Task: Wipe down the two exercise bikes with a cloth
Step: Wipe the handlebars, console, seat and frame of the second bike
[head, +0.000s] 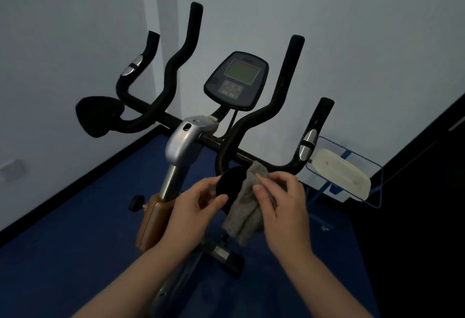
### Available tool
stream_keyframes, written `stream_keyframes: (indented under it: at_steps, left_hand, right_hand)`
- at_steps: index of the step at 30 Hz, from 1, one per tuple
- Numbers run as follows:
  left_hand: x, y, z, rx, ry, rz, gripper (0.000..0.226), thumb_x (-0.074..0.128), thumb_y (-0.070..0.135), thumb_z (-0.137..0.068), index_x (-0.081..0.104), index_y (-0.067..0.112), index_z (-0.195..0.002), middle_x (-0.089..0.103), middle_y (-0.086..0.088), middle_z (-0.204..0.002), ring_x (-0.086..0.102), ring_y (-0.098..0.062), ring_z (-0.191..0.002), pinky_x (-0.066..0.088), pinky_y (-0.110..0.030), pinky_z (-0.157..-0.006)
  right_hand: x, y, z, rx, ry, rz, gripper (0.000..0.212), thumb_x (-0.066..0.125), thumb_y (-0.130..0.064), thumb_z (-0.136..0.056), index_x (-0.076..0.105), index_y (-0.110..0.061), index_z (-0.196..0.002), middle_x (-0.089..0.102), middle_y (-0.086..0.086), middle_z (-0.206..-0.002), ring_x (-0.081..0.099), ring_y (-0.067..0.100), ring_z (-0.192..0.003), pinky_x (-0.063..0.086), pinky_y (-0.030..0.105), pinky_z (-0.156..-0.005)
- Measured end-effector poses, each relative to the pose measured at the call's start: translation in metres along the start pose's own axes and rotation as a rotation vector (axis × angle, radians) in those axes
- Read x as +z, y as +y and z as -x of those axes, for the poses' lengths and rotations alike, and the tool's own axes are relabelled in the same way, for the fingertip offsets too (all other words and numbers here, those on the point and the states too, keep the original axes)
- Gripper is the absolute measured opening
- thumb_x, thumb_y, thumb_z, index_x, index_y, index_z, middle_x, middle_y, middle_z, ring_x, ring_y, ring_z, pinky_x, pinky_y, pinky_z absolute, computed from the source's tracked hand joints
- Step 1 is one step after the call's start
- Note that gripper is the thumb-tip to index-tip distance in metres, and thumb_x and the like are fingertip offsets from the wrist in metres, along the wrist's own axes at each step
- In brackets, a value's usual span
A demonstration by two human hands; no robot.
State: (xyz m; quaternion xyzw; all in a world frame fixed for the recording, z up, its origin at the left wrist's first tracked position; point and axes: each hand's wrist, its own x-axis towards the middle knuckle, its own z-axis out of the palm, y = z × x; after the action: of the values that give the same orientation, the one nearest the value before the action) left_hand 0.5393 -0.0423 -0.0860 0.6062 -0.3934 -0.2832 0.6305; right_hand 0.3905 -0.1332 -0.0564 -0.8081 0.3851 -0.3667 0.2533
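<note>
Right hand (pixel 281 199) presses a grey cloth (pixel 247 207) with curled fingers against the right elbow pad (pixel 230 182) of the exercise bike (pixel 183 141), and the lower part of the cloth hangs free below this pad. Left hand (pixel 198 202) holds the same round black pad at its left edge, thumb below and fingers above, as if to steady it. This pad sits just below the right bend of the handlebar (pixel 254 121), below and a little to the right of the console (pixel 236 81). The work seems to be in its wiping phase on this one bike, at the handlebar area. Whether the console, the left elbow pad (pixel 100 114) or the grips are already wiped, the picture cannot tell, because no wet mark shows. A second bike is not in view, so probably it is left to do. Right of the handlebar, a blue wire rack (pixel 372 166) carries a white container (pixel 342 171).
</note>
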Motion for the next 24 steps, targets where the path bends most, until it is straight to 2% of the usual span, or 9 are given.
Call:
stream_keyframes:
  at_steps: [2, 5, 8, 10, 12, 16, 20, 24]
  left_hand:
    - [0.003, -0.002, 0.009, -0.062, -0.039, 0.092, 0.039, 0.072, 0.019, -0.085, 0.061, 0.027, -0.122, 0.072, 0.007, -0.109, 0.069, -0.010, -0.100, 0.054, -0.018, -0.081]
    - [0.012, -0.007, 0.022, -0.200, -0.072, 0.242, 0.056, 0.074, 0.026, -0.080, 0.052, 0.023, -0.131, 0.073, -0.006, -0.106, 0.071, -0.023, -0.096, 0.058, -0.028, -0.078]
    - [0.014, -0.008, 0.017, -0.186, -0.033, 0.209, 0.057, 0.077, 0.020, -0.076, 0.054, 0.020, -0.127, 0.073, -0.007, -0.096, 0.072, -0.022, -0.085, 0.058, -0.028, -0.073]
    - [0.012, -0.006, 0.011, -0.160, -0.050, 0.164, 0.051, 0.077, 0.010, -0.078, 0.055, 0.019, -0.123, 0.072, -0.003, -0.088, 0.068, -0.015, -0.073, 0.055, -0.024, -0.067]
    - [0.009, -0.006, 0.007, -0.155, -0.081, 0.155, 0.048, 0.075, 0.004, -0.080, 0.056, 0.017, -0.122, 0.071, -0.004, -0.085, 0.067, -0.016, -0.071, 0.055, -0.025, -0.067]
    - [0.004, -0.005, 0.003, -0.160, -0.138, 0.195, 0.044, 0.070, 0.000, -0.084, 0.056, 0.016, -0.121, 0.072, -0.006, -0.083, 0.068, -0.018, -0.072, 0.055, -0.024, -0.067]
    - [0.004, -0.005, 0.001, -0.145, -0.155, 0.212, 0.037, 0.063, -0.001, -0.089, 0.056, 0.015, -0.122, 0.074, -0.008, -0.093, 0.072, -0.020, -0.081, 0.056, -0.025, -0.071]
    - [0.003, -0.006, 0.001, -0.130, -0.146, 0.194, 0.029, 0.055, 0.009, -0.096, 0.058, 0.019, -0.123, 0.074, -0.008, -0.096, 0.071, -0.022, -0.092, 0.057, -0.028, -0.076]
  right_hand:
    - [-0.006, 0.002, -0.005, -0.014, 0.002, -0.012, 0.047, 0.041, -0.051, -0.091, 0.067, -0.025, -0.119, 0.052, -0.018, -0.110, 0.048, 0.004, -0.108, 0.051, 0.033, -0.087]
    - [-0.012, 0.006, -0.007, -0.014, 0.059, -0.028, 0.044, 0.040, -0.046, -0.095, 0.068, -0.021, -0.118, 0.063, -0.014, -0.107, 0.058, 0.003, -0.100, 0.054, 0.036, -0.085]
    - [-0.010, 0.002, -0.006, -0.135, 0.104, 0.055, 0.033, 0.048, -0.038, -0.100, 0.071, -0.016, -0.110, 0.064, -0.010, -0.108, 0.053, 0.003, -0.104, 0.050, 0.032, -0.088]
    - [-0.007, 0.000, -0.001, -0.230, 0.128, 0.138, 0.032, 0.052, -0.036, -0.096, 0.072, -0.012, -0.103, 0.061, -0.006, -0.104, 0.049, 0.008, -0.101, 0.047, 0.032, -0.083]
    - [-0.005, 0.000, 0.006, -0.292, 0.156, 0.198, 0.031, 0.054, -0.036, -0.094, 0.073, -0.012, -0.099, 0.057, -0.005, -0.096, 0.047, 0.011, -0.095, 0.044, 0.032, -0.077]
    - [-0.002, 0.004, 0.020, -0.352, 0.077, 0.309, 0.027, 0.058, -0.039, -0.091, 0.075, -0.019, -0.098, 0.056, -0.007, -0.095, 0.045, 0.011, -0.098, 0.033, 0.027, -0.083]
    - [0.002, 0.003, 0.026, -0.331, 0.027, 0.337, 0.028, 0.056, -0.042, -0.092, 0.075, -0.022, -0.097, 0.054, -0.009, -0.097, 0.044, 0.012, -0.101, 0.036, 0.032, -0.084]
    - [-0.001, -0.006, 0.015, -0.130, 0.091, 0.083, 0.028, 0.056, -0.040, -0.092, 0.074, -0.019, -0.089, 0.048, -0.017, -0.099, 0.046, 0.007, -0.101, 0.045, 0.031, -0.082]
